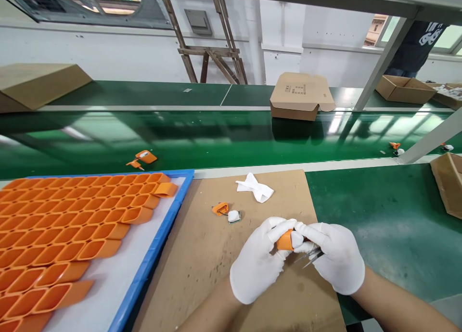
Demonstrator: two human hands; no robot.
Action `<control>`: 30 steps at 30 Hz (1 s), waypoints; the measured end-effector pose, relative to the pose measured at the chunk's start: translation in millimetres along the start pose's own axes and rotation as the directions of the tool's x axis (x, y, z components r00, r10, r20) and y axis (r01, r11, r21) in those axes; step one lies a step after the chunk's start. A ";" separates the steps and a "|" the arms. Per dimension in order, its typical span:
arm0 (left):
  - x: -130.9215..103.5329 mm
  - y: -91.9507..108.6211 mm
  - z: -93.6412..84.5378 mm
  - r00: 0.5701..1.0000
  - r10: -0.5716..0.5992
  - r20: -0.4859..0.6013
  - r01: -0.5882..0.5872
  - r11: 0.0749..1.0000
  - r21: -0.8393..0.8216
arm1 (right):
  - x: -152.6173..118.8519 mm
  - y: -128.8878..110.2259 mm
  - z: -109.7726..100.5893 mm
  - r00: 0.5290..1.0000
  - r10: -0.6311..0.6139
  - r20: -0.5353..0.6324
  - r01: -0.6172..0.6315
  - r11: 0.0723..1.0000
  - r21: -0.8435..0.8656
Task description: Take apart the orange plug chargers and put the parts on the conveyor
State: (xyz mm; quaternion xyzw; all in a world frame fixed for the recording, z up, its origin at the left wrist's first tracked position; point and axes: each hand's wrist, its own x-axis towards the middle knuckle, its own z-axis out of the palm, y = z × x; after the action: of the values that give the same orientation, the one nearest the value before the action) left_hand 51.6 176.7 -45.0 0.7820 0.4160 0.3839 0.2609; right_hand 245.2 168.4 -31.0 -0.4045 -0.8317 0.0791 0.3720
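My left hand (260, 260), in a white glove, is closed around a small orange plastic sleeve (285, 240). A white piece (297, 239) shows at the sleeve's right end, where the fingertips of my gloved right hand (334, 255) pinch. Metal tweezers (313, 258) are held in that right hand too, their tips pointing down and left. How far the white piece sits inside the sleeve is hidden by the fingers. Beyond my hands, on the cardboard sheet (202, 260), lie a small orange part (220, 208) wired to a white block (234, 216) and a crumpled white cloth (255, 187).
To the left, a blue-edged tray (144, 269) holds rows of orange sleeves (72, 216). A green conveyor belt (216, 144) runs behind, carrying an orange assembly (145, 156). A cardboard box (301, 96) stands past it. A metal post (429, 137) slants at right. A person (415, 48) stands far right.
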 end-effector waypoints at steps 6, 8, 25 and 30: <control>-1.3 2.0 5.0 0.996 -0.083 0.012 0.084 0.995 -0.052 | -0.5 -6.6 -3.8 0.997 -0.013 0.079 0.035 0.960 -0.278; -1.6 2.7 6.3 0.992 -0.123 0.029 0.125 0.989 -0.081 | 0.8 -11.3 -4.8 0.992 -0.008 0.124 0.061 0.901 -0.429; 5.5 0.7 0.2 0.911 -0.412 0.008 0.397 0.873 -0.282 | 5.2 1.4 -1.4 0.891 0.450 0.058 -0.439 0.822 0.363; 13.2 8.6 -5.7 0.786 -0.574 0.232 0.566 0.516 -0.642 | 14.1 -1.2 -1.9 0.776 0.623 0.102 -0.582 0.644 0.497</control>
State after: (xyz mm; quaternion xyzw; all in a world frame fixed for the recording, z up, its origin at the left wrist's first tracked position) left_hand 55.5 184.0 -30.5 0.4471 0.4786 0.4054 0.6377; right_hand 240.2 177.6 -21.3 -0.5492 -0.5836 0.3958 0.4484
